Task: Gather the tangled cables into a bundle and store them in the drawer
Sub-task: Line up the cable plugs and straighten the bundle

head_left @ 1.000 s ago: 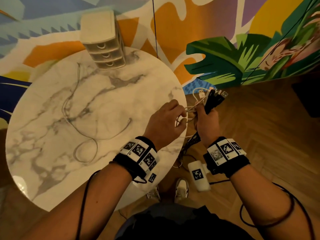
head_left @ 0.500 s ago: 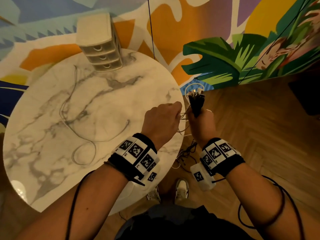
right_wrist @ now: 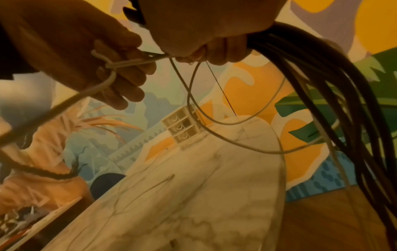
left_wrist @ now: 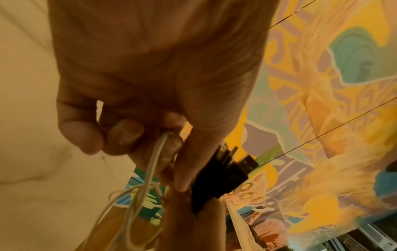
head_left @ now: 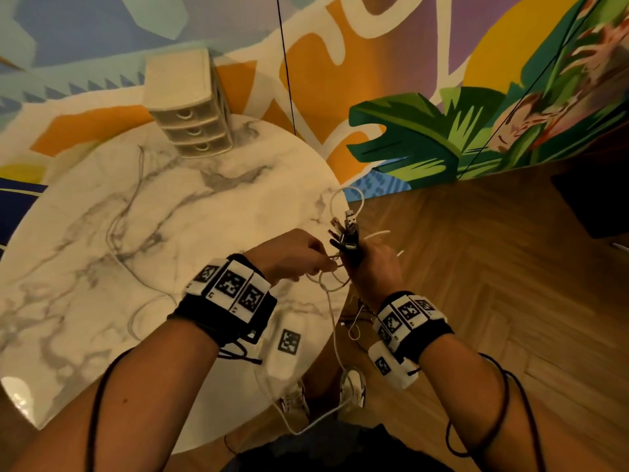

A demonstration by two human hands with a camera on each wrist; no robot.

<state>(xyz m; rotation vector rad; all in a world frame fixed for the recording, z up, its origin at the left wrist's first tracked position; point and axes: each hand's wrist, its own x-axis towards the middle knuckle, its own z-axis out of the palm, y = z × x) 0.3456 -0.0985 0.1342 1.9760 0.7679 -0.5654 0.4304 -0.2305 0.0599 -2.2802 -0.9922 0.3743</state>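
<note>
My right hand (head_left: 369, 264) grips a bundle of cables (head_left: 348, 233) upright beside the table's right edge, with black and silver plugs sticking out of the top. In the right wrist view the black cables (right_wrist: 326, 88) hang down from that fist. My left hand (head_left: 306, 258) pinches a white cable (left_wrist: 155, 156) right next to the bundle, and the cable loops round its fingers (right_wrist: 120, 79). A long white strand (head_left: 335, 338) hangs below both hands. Another thin white cable (head_left: 114, 233) lies loose on the marble table (head_left: 211, 212). The beige three-drawer unit (head_left: 190, 107) stands at the table's far edge, all drawers shut.
The round table ends just under my hands, and wooden floor (head_left: 493, 267) lies to the right. A painted wall (head_left: 408, 63) rises behind the table. My shoes (head_left: 352, 390) show below the hanging strand. A dark object (head_left: 599, 199) sits at the far right.
The plug ends have swung from tilted right to upright. My left hand has closed in on the bundle with the white cable, and a long white strand now hangs below the hands.
</note>
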